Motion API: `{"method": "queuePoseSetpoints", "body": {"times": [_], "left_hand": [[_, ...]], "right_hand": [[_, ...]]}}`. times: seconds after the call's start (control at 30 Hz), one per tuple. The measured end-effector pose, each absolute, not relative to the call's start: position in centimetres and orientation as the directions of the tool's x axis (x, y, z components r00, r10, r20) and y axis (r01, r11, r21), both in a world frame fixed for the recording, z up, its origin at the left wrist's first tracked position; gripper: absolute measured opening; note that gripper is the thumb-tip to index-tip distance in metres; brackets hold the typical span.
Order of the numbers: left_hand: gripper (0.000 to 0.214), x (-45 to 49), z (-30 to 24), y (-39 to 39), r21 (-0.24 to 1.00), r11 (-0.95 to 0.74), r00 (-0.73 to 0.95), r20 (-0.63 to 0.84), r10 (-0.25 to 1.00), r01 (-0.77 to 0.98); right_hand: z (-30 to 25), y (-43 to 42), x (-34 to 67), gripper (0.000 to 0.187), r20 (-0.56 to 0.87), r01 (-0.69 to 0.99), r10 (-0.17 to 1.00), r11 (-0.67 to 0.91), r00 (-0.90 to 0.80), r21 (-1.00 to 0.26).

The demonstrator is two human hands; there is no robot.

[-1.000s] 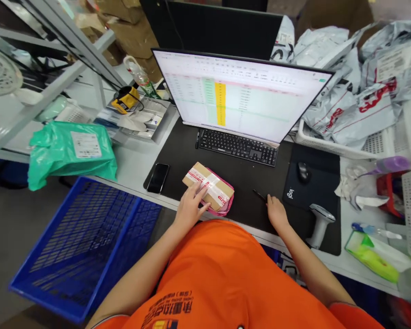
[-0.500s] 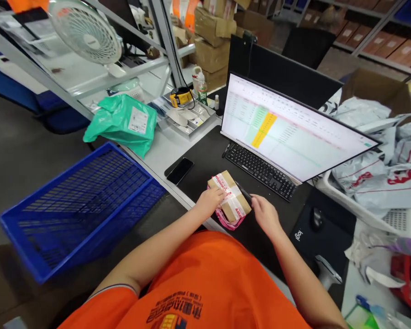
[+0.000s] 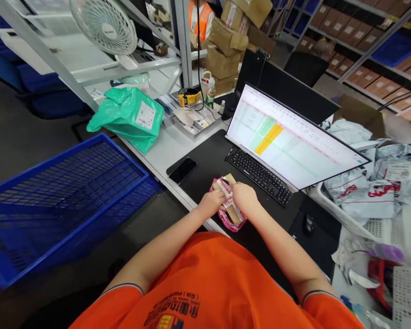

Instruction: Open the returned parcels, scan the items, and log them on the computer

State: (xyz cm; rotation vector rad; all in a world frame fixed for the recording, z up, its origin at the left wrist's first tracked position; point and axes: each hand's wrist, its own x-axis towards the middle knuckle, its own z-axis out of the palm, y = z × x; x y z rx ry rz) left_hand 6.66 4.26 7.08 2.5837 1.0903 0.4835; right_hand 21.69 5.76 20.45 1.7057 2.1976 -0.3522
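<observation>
A small brown cardboard box (image 3: pixel 233 213) with white-and-red tape lies on the black desk mat, with crumpled pink plastic wrap (image 3: pixel 229 223) around its lower edges. My left hand (image 3: pixel 212 202) grips the box from its left side. Closed over the box's right side, my right hand (image 3: pixel 244 197) holds a slim black tool (image 3: pixel 225 181), probably a cutter. Its dark end shows near the tape on top; the rest is hidden by my fingers. A dark phone (image 3: pixel 182 170) lies to the left of the box.
Behind the box stand a keyboard (image 3: pixel 258 176) and a monitor (image 3: pixel 291 141). At left are a green plastic parcel (image 3: pixel 130 116) and a blue crate (image 3: pixel 68 201). A white basket (image 3: pixel 345 212) of grey parcels and a mouse (image 3: pixel 308 224) are at right. A co-worker's orange vest (image 3: pixel 201 23) shows behind.
My right hand has moved left from beside the box to over its top, bringing the black tool across the tape. My left hand stays on the box. The view has shifted slightly.
</observation>
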Motion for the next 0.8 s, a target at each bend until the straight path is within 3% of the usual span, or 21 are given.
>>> {"method": "queuePoseSetpoints", "body": {"times": [0.53, 0.8], "left_hand": [[0.031, 6.5, 7.6, 4.5, 0.334, -0.698, 0.678, 0.196, 0.709, 0.633], [0.032, 6.7, 8.2, 4.6, 0.25, -0.719, 0.693, 0.196, 0.693, 0.648]], "right_hand": [[22.1, -3.5, 24.2, 0.051, -0.522, 0.968, 0.852, 0.158, -0.035, 0.193], [23.4, -7.2, 28.7, 0.061, -0.606, 0.979, 0.795, 0.104, 0.023, 0.174]]}}
